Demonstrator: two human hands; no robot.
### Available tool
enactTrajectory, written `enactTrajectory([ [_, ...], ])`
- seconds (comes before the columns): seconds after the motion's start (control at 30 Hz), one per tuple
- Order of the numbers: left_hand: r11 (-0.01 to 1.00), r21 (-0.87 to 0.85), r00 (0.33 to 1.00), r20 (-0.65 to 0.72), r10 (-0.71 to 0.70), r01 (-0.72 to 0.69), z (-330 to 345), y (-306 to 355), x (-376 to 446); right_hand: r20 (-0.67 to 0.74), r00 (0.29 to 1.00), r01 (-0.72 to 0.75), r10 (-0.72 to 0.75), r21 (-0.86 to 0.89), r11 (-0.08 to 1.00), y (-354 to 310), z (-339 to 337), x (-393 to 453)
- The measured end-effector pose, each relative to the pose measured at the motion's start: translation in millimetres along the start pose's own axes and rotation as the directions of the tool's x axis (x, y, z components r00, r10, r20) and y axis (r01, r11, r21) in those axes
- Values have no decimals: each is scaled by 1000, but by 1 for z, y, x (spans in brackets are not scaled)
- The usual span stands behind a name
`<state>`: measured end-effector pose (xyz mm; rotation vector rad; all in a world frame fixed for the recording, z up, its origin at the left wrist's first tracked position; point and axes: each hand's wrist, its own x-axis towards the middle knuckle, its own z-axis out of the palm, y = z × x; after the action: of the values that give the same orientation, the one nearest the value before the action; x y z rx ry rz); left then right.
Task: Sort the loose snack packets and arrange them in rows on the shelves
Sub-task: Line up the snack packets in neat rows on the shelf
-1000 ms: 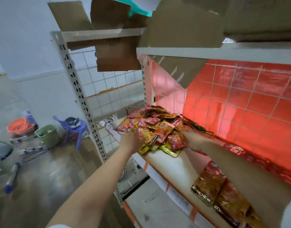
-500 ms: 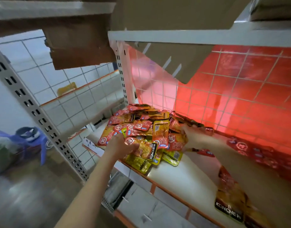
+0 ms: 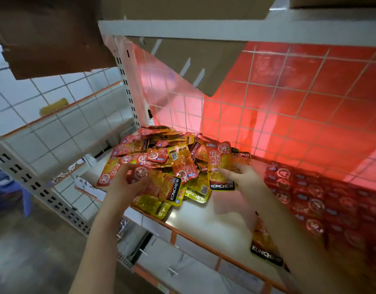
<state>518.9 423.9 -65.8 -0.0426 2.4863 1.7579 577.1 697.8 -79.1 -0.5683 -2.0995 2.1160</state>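
Packets printed "KONCHEW" in white on a black band are lying heaped in a loose pile [image 3: 161, 160] at the back left corner of the white shelf [image 3: 195, 217], against the red-lit wire grid panel [image 3: 289, 107]; far too many are overlapping for me to count. Most are showing orange-red fronts with round white seals and Chinese characters too small to read, while a few yellow ones are poking out at the pile's near edge. The left hand [image 3: 127, 183] is curling its fingers around a red packet [image 3: 138, 174] at the pile's near left side. The right hand [image 3: 244, 179] is pinching one upright orange packet [image 3: 220, 166] between thumb and fingers, its "KONCHEW" band facing the camera. To the right, red packets are lying in neat rows [image 3: 314, 200] along the grid, and the right forearm is crossing in front of another "KONCHEW" packet [image 3: 265, 249] near the shelf's front. Cardboard flaps [image 3: 195, 62] are hanging down from the shelf above.
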Motion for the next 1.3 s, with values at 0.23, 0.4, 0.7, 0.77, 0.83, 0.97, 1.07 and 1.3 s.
enactTrajectory([
  [0.23,970,-235,985,141,98,-63,42,28,-10,-56,996,-57,69,193,979,23,-16,-38],
  [0.4,915,-399,898,423,122,63,108,48,-22,-285,952,-70,113,156,985,27,-52,-76],
  [0.7,952,-257,696,715,70,168,236,73,-93,-639,767,-6,52,75,997,32,-156,-184],
  [0.77,967,-215,666,743,72,136,258,78,-119,-674,737,25,45,93,995,38,-183,-210],
  [0.83,983,-169,640,764,82,77,277,85,-149,-691,721,46,47,115,992,45,-209,-236],
  [0.97,988,-154,635,765,105,22,319,102,-214,-739,668,18,88,134,991,59,-263,-286],
  [1.07,983,-180,603,787,129,25,358,114,-254,-756,645,-5,112,143,990,66,-311,-327],
  [1.3,983,-144,566,804,185,-116,453,146,-317,-774,627,-60,88,66,996,78,-419,-395],
])
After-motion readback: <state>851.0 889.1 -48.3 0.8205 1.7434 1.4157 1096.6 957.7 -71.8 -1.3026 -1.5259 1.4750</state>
